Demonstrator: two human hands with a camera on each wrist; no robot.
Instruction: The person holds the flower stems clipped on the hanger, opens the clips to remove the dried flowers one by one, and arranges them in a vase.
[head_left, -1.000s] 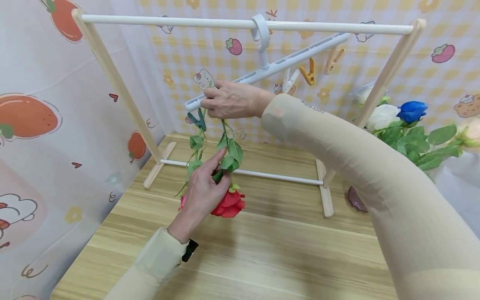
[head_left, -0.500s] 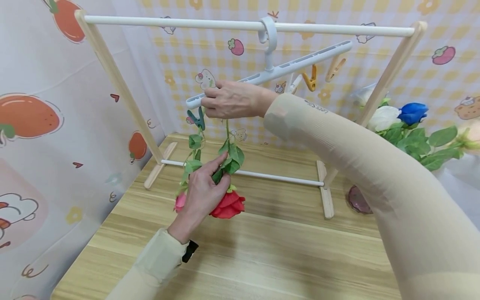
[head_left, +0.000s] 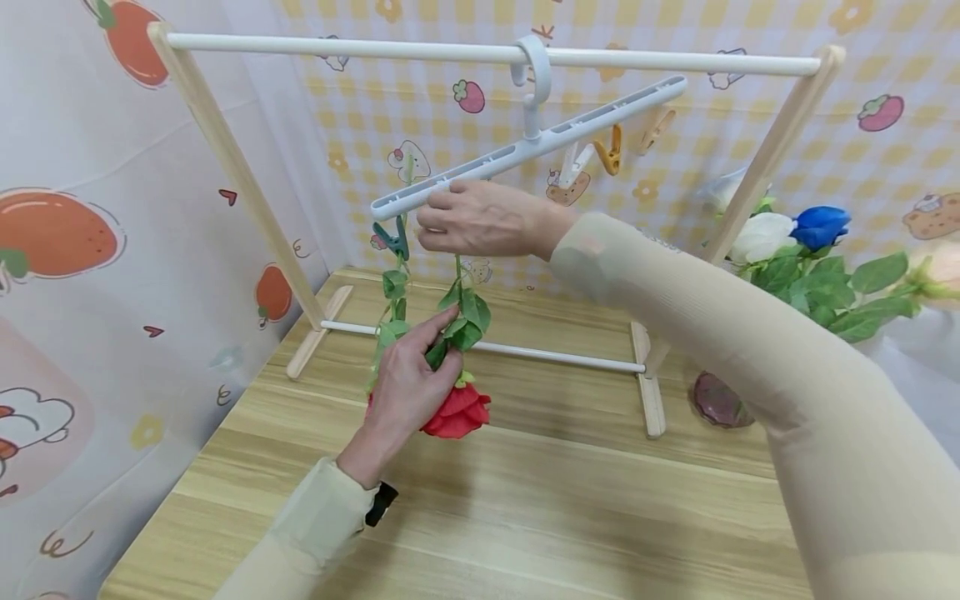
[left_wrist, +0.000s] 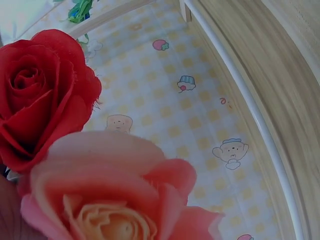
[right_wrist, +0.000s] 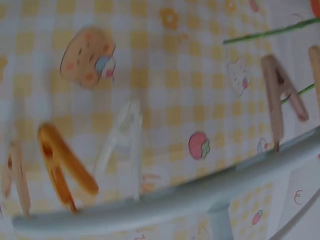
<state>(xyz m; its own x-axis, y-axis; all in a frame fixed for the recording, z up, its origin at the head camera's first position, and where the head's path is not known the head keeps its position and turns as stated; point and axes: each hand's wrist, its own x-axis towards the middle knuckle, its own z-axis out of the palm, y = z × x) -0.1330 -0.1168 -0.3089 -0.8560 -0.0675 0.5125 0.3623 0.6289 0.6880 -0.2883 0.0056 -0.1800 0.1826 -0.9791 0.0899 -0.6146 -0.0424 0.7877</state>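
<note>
My left hand (head_left: pixel 408 367) holds a red rose (head_left: pixel 459 410) upside down, its thumb and fingers at the leaves (head_left: pixel 468 321) of the stem. Up at the lower left part of a white hanger (head_left: pixel 517 150), my right hand (head_left: pixel 487 218) has its fingers bent; what lies between them is hidden. A teal clip (head_left: pixel 392 237) hangs beside that hand, above a second leafy stem (head_left: pixel 393 287). In the left wrist view the red rose (left_wrist: pixel 37 95) is beside a pink-and-peach rose (left_wrist: pixel 117 200). The right wrist view shows a grey-brown clip (right_wrist: pixel 281 97) near green stems (right_wrist: pixel 265 35).
The hanger hooks over the top bar (head_left: pixel 360 47) of a wooden rack, tilted down at the left. White (head_left: pixel 573 164), yellow (head_left: pixel 611 150) and beige (head_left: pixel 657 132) clips hang on its right part. At the right stand a blue rose (head_left: pixel 821 227), a white rose (head_left: pixel 762 239) and a purple dish (head_left: pixel 716 402).
My right hand has shifted slightly right and down over the last half second. The left hand and red rose have barely moved. The hanger swings a little.
</note>
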